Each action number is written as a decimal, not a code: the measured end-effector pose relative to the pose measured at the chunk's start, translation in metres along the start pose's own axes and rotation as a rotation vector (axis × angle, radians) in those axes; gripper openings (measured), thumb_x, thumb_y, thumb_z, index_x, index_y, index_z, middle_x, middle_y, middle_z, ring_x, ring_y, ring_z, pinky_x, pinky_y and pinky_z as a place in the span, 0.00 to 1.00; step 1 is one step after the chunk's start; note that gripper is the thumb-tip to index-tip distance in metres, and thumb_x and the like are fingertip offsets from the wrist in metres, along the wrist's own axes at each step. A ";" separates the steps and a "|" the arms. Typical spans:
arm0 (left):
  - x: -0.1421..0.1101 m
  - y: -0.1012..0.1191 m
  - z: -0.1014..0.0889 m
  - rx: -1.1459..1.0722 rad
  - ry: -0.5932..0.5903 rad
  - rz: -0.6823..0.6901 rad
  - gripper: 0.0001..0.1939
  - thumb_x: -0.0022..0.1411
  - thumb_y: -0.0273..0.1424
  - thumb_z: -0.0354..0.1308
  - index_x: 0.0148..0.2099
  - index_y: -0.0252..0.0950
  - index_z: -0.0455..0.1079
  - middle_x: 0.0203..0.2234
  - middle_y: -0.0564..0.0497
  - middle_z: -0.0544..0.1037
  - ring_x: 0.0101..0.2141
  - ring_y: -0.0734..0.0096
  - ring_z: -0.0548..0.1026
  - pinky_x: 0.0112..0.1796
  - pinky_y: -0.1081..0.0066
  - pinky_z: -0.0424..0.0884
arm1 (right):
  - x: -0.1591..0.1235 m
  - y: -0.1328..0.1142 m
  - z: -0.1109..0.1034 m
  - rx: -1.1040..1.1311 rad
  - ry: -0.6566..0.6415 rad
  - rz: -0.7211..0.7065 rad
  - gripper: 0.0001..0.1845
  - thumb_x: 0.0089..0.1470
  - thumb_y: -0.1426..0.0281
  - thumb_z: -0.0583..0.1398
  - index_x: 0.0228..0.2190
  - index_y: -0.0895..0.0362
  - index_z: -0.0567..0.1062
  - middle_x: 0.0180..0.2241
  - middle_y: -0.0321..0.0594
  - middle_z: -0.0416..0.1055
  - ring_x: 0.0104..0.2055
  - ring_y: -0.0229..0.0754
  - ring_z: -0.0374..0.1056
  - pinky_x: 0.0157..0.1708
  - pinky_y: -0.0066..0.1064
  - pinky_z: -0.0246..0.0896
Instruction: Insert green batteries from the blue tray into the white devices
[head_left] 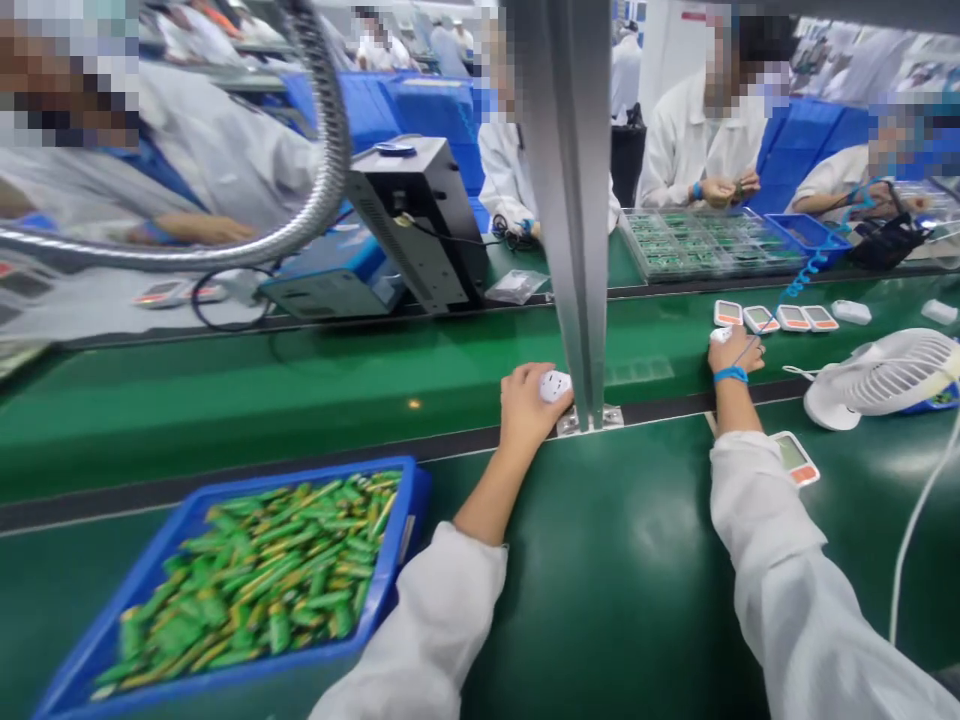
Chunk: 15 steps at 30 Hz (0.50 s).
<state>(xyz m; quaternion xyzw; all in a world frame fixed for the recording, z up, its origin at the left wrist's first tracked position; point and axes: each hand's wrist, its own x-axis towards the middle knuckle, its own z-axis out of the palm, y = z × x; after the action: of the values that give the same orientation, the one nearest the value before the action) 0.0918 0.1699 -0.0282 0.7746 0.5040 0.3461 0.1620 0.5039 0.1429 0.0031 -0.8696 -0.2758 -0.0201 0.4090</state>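
My left hand (523, 405) is closed around a small white plastic piece with dark slots (555, 386), just left of the metal post (574, 220). Over the green belt, my right hand (736, 352), with a blue wrist strap, has its fingers closed on another white plastic piece (721, 335); most of that piece is hidden. Just beyond my right hand lie several white devices with orange lower strips (761, 319). Nearer to me, partly covered by my right sleeve, a similar white device with a grey screen (795, 457) rests on the green bench (600, 560).
A blue tray (409, 505) full of green circuit boards stands at left. A white fan (885, 375) and its cable stand at right. White pieces (853, 312) lie on the green belt (300, 400). A flexible metal hose (330, 130) arches overhead. Co-workers in white coats sit opposite.
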 end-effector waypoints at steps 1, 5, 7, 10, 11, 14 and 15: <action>-0.001 0.004 -0.003 -0.016 0.059 -0.005 0.25 0.65 0.41 0.73 0.62 0.41 0.77 0.60 0.40 0.78 0.62 0.42 0.72 0.65 0.46 0.67 | -0.003 -0.001 -0.003 0.010 -0.013 -0.019 0.25 0.63 0.69 0.67 0.58 0.66 0.78 0.64 0.72 0.66 0.68 0.62 0.59 0.65 0.71 0.48; -0.013 0.019 -0.019 -0.026 0.206 -0.048 0.25 0.67 0.37 0.70 0.63 0.40 0.74 0.62 0.39 0.76 0.65 0.44 0.72 0.68 0.48 0.65 | -0.042 -0.010 -0.019 0.066 -0.042 -0.134 0.30 0.63 0.66 0.69 0.63 0.64 0.76 0.64 0.68 0.66 0.65 0.62 0.59 0.65 0.65 0.52; -0.028 0.024 -0.028 -0.006 0.207 -0.059 0.24 0.68 0.37 0.69 0.64 0.39 0.73 0.63 0.39 0.76 0.66 0.45 0.71 0.69 0.48 0.65 | -0.074 -0.010 -0.027 0.037 -0.071 -0.196 0.32 0.63 0.66 0.69 0.65 0.63 0.75 0.64 0.66 0.66 0.65 0.65 0.59 0.64 0.64 0.53; -0.062 0.028 -0.041 0.023 0.164 -0.035 0.25 0.68 0.36 0.67 0.65 0.38 0.73 0.65 0.37 0.76 0.67 0.45 0.71 0.70 0.48 0.64 | -0.125 0.000 -0.040 -0.091 -0.165 -0.275 0.29 0.64 0.64 0.67 0.64 0.59 0.76 0.63 0.63 0.67 0.63 0.67 0.61 0.62 0.61 0.57; -0.075 0.028 -0.045 0.029 0.135 -0.017 0.26 0.68 0.36 0.67 0.65 0.37 0.73 0.65 0.36 0.76 0.68 0.44 0.71 0.70 0.47 0.64 | -0.140 0.005 -0.045 -0.120 -0.189 -0.296 0.29 0.65 0.63 0.66 0.64 0.58 0.76 0.63 0.63 0.67 0.62 0.67 0.61 0.61 0.60 0.58; -0.116 0.029 -0.062 0.002 -0.010 0.087 0.31 0.66 0.34 0.66 0.69 0.37 0.71 0.67 0.36 0.75 0.69 0.44 0.71 0.71 0.44 0.64 | -0.180 0.021 -0.061 -0.119 -0.224 -0.364 0.28 0.66 0.63 0.64 0.65 0.56 0.76 0.62 0.62 0.68 0.62 0.68 0.62 0.61 0.60 0.59; -0.130 0.030 -0.068 -0.022 -0.088 0.152 0.32 0.65 0.33 0.66 0.70 0.38 0.71 0.68 0.36 0.75 0.69 0.44 0.71 0.71 0.44 0.64 | -0.191 0.025 -0.067 -0.111 -0.240 -0.392 0.29 0.66 0.63 0.64 0.65 0.56 0.76 0.63 0.61 0.68 0.63 0.68 0.62 0.61 0.60 0.58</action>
<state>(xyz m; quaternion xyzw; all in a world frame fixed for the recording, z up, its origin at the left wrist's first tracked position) 0.0311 0.0345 -0.0103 0.8233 0.4322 0.3286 0.1655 0.3672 -0.0070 -0.0203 -0.8167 -0.4845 -0.0109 0.3134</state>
